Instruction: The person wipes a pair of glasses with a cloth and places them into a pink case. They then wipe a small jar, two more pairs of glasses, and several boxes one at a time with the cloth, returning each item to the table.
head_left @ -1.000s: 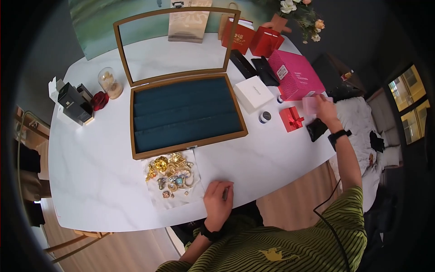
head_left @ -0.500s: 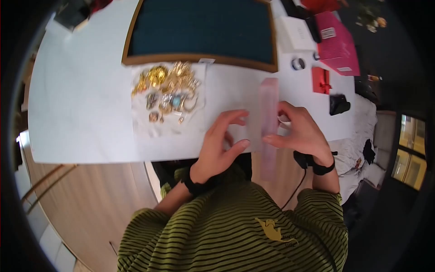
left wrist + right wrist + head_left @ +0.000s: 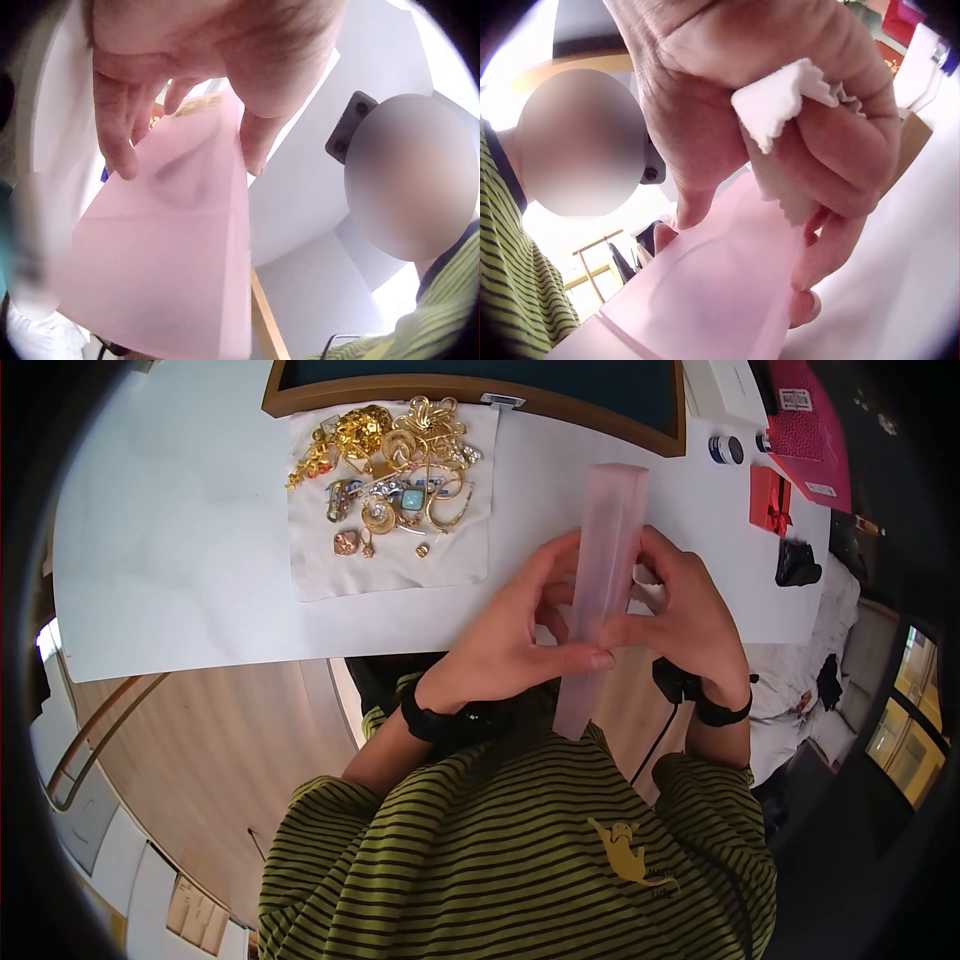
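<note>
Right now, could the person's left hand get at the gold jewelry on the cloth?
Probably yes, but only after letting go: the left hand grips the pink box, as does the right hand. The gold jewelry lies close by on the cloth, and nothing seems to block the way.

Right hand [image 3: 727, 90]: gripped translucent pink box [image 3: 720, 292] by opposite sides.
Scalloped white cloth [image 3: 769, 101]: was tucked beneath curled fingers [image 3: 836, 146].

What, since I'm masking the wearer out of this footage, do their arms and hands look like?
The left hand and right hand are bare. A black band circles each wrist; a small dark device sits by the right one, with a thin black cable. The short sleeves are olive green with dark stripes.
</note>
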Tool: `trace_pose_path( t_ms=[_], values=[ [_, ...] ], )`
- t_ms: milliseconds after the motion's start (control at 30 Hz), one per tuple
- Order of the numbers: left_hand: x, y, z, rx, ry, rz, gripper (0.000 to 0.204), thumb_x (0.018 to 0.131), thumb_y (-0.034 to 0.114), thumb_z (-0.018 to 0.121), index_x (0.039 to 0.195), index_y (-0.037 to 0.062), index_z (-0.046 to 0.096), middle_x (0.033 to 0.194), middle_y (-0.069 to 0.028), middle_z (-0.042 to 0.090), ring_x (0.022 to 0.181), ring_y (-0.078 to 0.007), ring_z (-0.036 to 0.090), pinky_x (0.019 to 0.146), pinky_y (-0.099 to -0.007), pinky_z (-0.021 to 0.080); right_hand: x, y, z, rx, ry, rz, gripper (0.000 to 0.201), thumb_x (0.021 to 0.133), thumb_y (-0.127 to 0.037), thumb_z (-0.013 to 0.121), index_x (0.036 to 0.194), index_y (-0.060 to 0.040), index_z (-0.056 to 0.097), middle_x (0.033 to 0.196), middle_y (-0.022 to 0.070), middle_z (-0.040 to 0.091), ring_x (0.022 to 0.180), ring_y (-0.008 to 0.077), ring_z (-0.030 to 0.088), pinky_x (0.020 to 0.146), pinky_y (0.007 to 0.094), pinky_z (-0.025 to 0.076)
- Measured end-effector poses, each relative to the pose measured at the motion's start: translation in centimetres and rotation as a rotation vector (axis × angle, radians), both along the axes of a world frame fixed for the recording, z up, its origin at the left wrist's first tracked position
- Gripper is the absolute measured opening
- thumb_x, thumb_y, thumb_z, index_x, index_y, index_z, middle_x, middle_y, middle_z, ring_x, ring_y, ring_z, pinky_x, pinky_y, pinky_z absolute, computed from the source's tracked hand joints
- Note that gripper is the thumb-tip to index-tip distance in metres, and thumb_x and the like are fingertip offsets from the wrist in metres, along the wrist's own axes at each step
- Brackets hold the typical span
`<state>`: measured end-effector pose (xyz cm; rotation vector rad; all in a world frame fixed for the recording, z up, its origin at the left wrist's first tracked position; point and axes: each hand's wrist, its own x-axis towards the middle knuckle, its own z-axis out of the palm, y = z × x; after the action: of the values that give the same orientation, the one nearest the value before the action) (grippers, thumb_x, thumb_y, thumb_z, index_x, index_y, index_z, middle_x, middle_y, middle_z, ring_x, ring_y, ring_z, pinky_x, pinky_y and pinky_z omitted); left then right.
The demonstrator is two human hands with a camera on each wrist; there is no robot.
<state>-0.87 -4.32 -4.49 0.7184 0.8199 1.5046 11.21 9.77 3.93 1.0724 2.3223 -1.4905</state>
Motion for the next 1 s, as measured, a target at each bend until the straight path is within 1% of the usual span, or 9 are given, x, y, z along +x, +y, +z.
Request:
trace_pose_path(
  t_ms=[167, 233, 333, 500, 567, 700, 767, 833, 1000],
  values=[
    [0.2, -0.1, 0.4, -0.028, -0.061, -0.082, 0.090, 0.074, 0.004, 0.075, 0.145, 0.0040, 0.020, 0.134, -0.0113, 0.045, 0.112, -0.0210, 0.056, 0.078, -0.0292, 0.048, 0.7, -0.1, -0.3, -0.052, 0.054, -0.003, 0.073, 0.058, -0.040, 0.085, 0.108, 0.0024, 0.055, 0.087, 0.0118, 0.066, 0.077, 0.0212, 0.064, 0.071, 0.0316, 0.049],
    [0.6, -0.1, 0.0, 0.051, -0.102, -0.086, 0.091, 0.074, 0.005, 0.075, 0.146, 0.0044, 0.018, 0.136, -0.0114, 0.044, 0.113, -0.0217, 0.055, 0.090, -0.0344, 0.045, 0.6, 0.0, 0.1, -0.062, 0.018, 0.014, 0.071, 0.058, -0.040, 0.085, 0.108, 0.0013, 0.056, 0.087, 0.0111, 0.066, 0.075, 0.0207, 0.063, 0.069, 0.0314, 0.049],
    [1.0, -0.2, 0.1, 0.038, -0.178, -0.088, 0.091, 0.075, 0.005, 0.075, 0.146, 0.0046, 0.018, 0.137, -0.0118, 0.043, 0.116, -0.0222, 0.054, 0.099, -0.0385, 0.040, 1.0, 0.1, 0.0, -0.069, -0.011, 0.033, 0.071, 0.058, -0.039, 0.085, 0.109, 0.0006, 0.055, 0.087, 0.0100, 0.066, 0.073, 0.0193, 0.061, 0.066, 0.0309, 0.047],
    [1.2, 0.0, 0.1, 0.038, -0.235, -0.090, 0.092, 0.075, 0.005, 0.075, 0.147, 0.0053, 0.017, 0.137, -0.0118, 0.044, 0.120, -0.0228, 0.051, 0.101, -0.0398, 0.040, 1.7, -0.4, -0.7, -0.073, 0.022, -0.004, 0.072, 0.058, -0.036, 0.086, 0.112, 0.0006, 0.055, 0.089, 0.0084, 0.065, 0.078, 0.0164, 0.060, 0.069, 0.0303, 0.047],
    [1.1, 0.0, 0.3, 0.026, -0.252, -0.088, 0.093, 0.075, 0.005, 0.075, 0.147, 0.0057, 0.016, 0.136, -0.0118, 0.044, 0.120, -0.0229, 0.050, 0.102, -0.0403, 0.039, 1.9, -1.0, -1.0, -0.117, 0.112, -0.148, 0.071, 0.058, -0.031, 0.087, 0.113, -0.0004, 0.056, 0.092, 0.0062, 0.065, 0.080, 0.0150, 0.060, 0.073, 0.0301, 0.047],
    [0.5, 0.2, 0.3, -0.008, -0.280, -0.053, 0.094, 0.074, 0.004, 0.075, 0.147, 0.0066, 0.016, 0.138, -0.0114, 0.041, 0.122, -0.0224, 0.048, 0.103, -0.0402, 0.039, 2.7, -2.4, -2.1, -0.168, 0.263, -0.275, 0.065, 0.059, -0.025, 0.087, 0.112, -0.0018, 0.057, 0.096, 0.0048, 0.064, 0.084, 0.0150, 0.059, 0.077, 0.0302, 0.047],
    [0.6, -0.1, 0.3, -0.020, -0.252, 0.002, 0.095, 0.074, 0.003, 0.075, 0.148, 0.0069, 0.016, 0.139, -0.0110, 0.040, 0.123, -0.0217, 0.046, 0.103, -0.0395, 0.038, 2.4, -3.4, -1.2, -0.056, 0.298, -0.384, 0.058, 0.062, -0.019, 0.085, 0.110, -0.0026, 0.057, 0.095, 0.0037, 0.063, 0.086, 0.0139, 0.059, 0.077, 0.0283, 0.047],
    [1.1, -0.1, 0.4, -0.045, -0.423, -0.093, 0.092, 0.075, 0.001, 0.073, 0.148, 0.0068, 0.016, 0.140, -0.0085, 0.038, 0.127, -0.0196, 0.041, 0.106, -0.0376, 0.035, 2.5, -3.2, -0.6, -0.050, 0.287, -0.376, 0.054, 0.064, -0.017, 0.084, 0.109, -0.0026, 0.057, 0.094, 0.0034, 0.063, 0.087, 0.0128, 0.058, 0.077, 0.0274, 0.047],
    [1.5, 0.0, -0.5, -0.034, -0.568, -0.112, 0.082, 0.080, 0.004, 0.068, 0.147, 0.0061, 0.020, 0.142, -0.0059, 0.037, 0.130, -0.0176, 0.037, 0.108, -0.0360, 0.030, 2.1, -3.4, 0.4, 0.051, 0.281, -0.332, 0.043, 0.069, -0.011, 0.079, 0.105, -0.0028, 0.057, 0.091, 0.0020, 0.062, 0.084, 0.0097, 0.057, 0.074, 0.0245, 0.046]
  ],
)
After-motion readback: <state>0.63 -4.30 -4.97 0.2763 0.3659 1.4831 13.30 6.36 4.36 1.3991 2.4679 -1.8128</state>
